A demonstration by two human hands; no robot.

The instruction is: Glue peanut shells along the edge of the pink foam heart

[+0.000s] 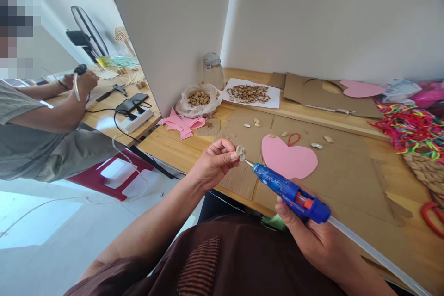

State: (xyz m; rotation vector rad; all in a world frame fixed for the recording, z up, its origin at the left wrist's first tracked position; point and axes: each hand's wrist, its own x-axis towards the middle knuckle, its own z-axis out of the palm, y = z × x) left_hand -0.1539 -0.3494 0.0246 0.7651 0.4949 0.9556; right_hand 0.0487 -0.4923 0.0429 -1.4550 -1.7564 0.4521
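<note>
My left hand (214, 162) pinches a small pale shell piece (240, 151) between thumb and fingertips, held just above the table's near edge. My right hand (312, 231) grips a blue hot glue gun (291, 192) with a clear glue stick trailing out behind it. The gun's metal nozzle touches the shell piece. A pink paper heart (287, 157) with a red loop at its top lies flat on cardboard just beyond the gun.
Several loose shell pieces (255, 122) lie on the cardboard sheet (347, 171). A plastic bag of nuts (198, 98), a paper of shells (248, 93), pink scraps (182, 124), coloured cords (409, 129) and red scissors (433, 215) surround it. A co-worker's hand (83, 82) works at the left table.
</note>
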